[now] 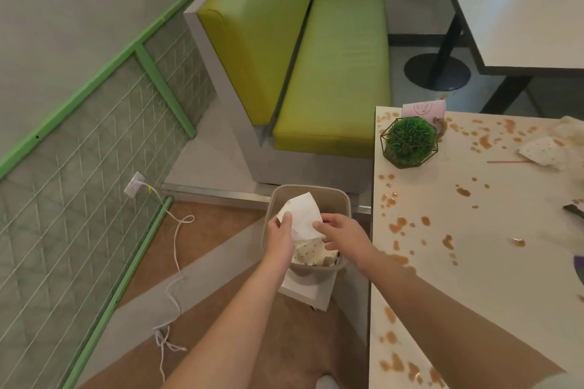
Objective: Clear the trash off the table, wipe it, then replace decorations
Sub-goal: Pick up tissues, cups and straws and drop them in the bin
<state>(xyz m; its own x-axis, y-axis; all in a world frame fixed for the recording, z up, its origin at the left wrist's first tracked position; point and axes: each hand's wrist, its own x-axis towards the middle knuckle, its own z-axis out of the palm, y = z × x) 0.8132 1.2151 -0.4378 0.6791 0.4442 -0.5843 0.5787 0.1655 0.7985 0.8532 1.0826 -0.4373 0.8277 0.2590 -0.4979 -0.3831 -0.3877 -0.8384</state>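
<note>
The person stands beside the bench [467, 262] and reaches both arms down over a small beige trash bin [343, 199] that sits on the floor just beside the bench's left edge. Both hands hold one white paper napkin [303, 215] above the open bin. The left hand [281, 235] grips the napkin's left edge with curled fingers, and the right hand [343, 235] pinches its right side. Under the napkin, inside the bin, lies crumpled paper with small dots [311, 254].

The white bench top is covered with many brown liquid stains [398, 224], from the near edge to the far one. Near its far left corner stands a round green plant ball in a black wire frame [409, 142]. Just behind it a pink card [423, 109] stands upright. Further right on the bench lies another dotted paper wrapper [545, 151], with a thin red straw [508, 162] touching or almost touching it; I cannot tell which.

Behind the bin is a green padded seat [335, 73]. On the floor at the left, a white cable [175, 249] runs from a wall socket [134, 183]. Another white table [521, 9] is at the far right, well apart.
</note>
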